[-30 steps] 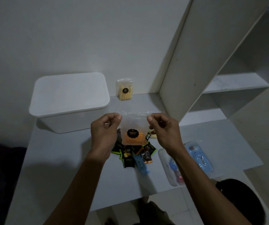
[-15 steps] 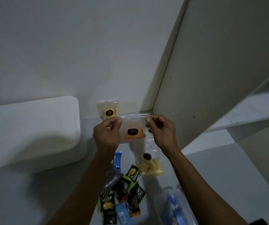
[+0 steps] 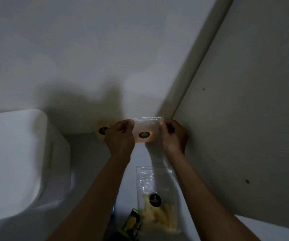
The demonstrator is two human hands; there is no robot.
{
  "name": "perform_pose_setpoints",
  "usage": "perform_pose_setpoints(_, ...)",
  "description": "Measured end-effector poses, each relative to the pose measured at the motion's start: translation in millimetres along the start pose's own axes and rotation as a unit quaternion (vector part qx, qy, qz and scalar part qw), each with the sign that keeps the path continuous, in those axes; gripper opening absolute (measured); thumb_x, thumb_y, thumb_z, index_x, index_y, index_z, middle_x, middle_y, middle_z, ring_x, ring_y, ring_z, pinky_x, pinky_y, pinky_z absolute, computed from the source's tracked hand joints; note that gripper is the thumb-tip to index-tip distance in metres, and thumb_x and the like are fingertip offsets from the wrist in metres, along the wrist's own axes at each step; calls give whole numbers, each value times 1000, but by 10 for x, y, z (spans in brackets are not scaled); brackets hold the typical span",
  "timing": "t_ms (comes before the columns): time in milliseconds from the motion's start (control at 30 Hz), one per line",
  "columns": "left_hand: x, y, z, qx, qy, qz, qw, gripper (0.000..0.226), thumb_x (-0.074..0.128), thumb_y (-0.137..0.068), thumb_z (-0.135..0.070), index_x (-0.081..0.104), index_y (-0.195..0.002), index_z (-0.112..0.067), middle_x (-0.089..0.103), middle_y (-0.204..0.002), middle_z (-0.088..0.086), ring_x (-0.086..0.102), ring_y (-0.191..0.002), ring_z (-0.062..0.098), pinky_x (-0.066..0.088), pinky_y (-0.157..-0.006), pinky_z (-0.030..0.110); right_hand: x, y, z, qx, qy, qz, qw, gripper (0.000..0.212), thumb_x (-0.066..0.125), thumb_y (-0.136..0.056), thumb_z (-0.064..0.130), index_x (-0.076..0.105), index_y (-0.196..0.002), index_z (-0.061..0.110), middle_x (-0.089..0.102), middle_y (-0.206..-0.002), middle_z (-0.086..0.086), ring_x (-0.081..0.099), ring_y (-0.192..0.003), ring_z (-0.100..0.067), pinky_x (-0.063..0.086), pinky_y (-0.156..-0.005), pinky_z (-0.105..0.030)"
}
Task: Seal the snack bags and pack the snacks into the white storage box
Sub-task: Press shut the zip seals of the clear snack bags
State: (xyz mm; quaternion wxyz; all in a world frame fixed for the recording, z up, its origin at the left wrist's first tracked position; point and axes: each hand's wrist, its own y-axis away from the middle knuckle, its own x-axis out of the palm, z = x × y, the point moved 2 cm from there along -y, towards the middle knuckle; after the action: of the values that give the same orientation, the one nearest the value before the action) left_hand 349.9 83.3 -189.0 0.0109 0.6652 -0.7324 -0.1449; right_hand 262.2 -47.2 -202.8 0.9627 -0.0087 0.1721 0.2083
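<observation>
We hold a clear bag (image 3: 146, 131) up in front of the wall, above the far end of the worktop (image 3: 88, 162). Our left hand (image 3: 120, 139) pinches its top left corner and our right hand (image 3: 173, 136) pinches its top right corner, the two hands apart with the bag's width between them. The bag carries a dark round label, and something orange shows at its bottom. Whether its top strip is sealed, we cannot tell. The white box (image 3: 18, 164) stands to the left with its lid on. Behind our left hand a second dark label (image 3: 102, 130) peeks out by the wall. Nearer us on the worktop lies another bag (image 3: 156, 200) with pale yellow pieces, and just beside it a green packet (image 3: 131, 221).
</observation>
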Motion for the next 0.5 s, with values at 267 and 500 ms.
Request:
perform_pose_setpoints(267, 158, -188, 60, -16, -25, -44, 999, 7, 76, -83, -25, 76, -89, -22, 75, -83, 2, 71, -81, 20, 58, -79, 33, 208, -188, -24, 26, -8, -12, 1000, 8, 69, -88, 19, 72, -81, 17, 68, -73, 4, 62, -70, -10, 51, -71, -25)
perform_pose_setpoints(500, 178, -184, 18, -6, -56, -64, 996, 19, 76, -83, -26, 75, -94, -11, 72, -84, 3, 69, -82, 18, 53, -75, 25, 204, -197, -40, 19, 5, -13, 1000, 6, 68, -88, 16, 74, -89, 14, 68, -78, 5, 63, -74, -11, 48, -71, -20)
